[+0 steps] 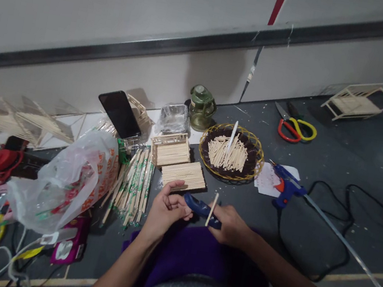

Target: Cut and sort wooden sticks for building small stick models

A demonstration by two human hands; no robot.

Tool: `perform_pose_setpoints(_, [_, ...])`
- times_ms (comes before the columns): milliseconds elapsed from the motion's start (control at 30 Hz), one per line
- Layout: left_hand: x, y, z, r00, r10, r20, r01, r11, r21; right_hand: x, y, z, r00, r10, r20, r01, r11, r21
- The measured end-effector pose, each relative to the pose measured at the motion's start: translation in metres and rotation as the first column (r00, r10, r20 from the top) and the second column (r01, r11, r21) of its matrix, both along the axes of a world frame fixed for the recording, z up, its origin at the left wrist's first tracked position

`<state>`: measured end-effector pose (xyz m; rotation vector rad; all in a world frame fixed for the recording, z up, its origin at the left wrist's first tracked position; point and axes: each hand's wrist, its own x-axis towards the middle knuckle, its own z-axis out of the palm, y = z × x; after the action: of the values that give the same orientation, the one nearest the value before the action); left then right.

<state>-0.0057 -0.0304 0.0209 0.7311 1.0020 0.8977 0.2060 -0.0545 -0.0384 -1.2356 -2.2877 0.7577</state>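
My right hand (231, 224) is closed around a dark blue curved tool (199, 206), whose exact kind is unclear. A short wooden stick (213, 209) stands out upright at the same hand, by its fingers. My left hand (170, 208) is at the tool's left end, index finger raised and the thumb close to the other curled fingers; what they hold, if anything, is hidden. Just beyond the left hand lies a flat panel of wooden sticks (184, 175). Behind it is a small stick-built piece with a railing (171, 152).
A woven basket (260, 162) holds short sticks and a white pen. Right are a blue glue gun (289, 187), scissors (291, 131) and a stick-built model (357, 105). Left are wrapped chopsticks (135, 183), a plastic bag (71, 182) and a phone (120, 113). A green lantern (201, 108) stands behind.
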Motion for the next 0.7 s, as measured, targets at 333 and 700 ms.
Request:
perform_pose_setpoints(333, [-0.018, 0.011, -0.005, 0.975, 0.194, -0.111, -0.19, 0.981, 0.048, 0.006, -0.003, 0.051, 0.994, 0.005, 0.105, 0.006, 0.995, -0.099])
perform_pose_setpoints(700, [-0.02, 0.003, -0.001, 0.964, 0.211, -0.159, -0.19, 0.972, 0.14, -0.009, -0.015, 0.028, 0.968, 0.015, 0.252, -0.045, 0.993, 0.112])
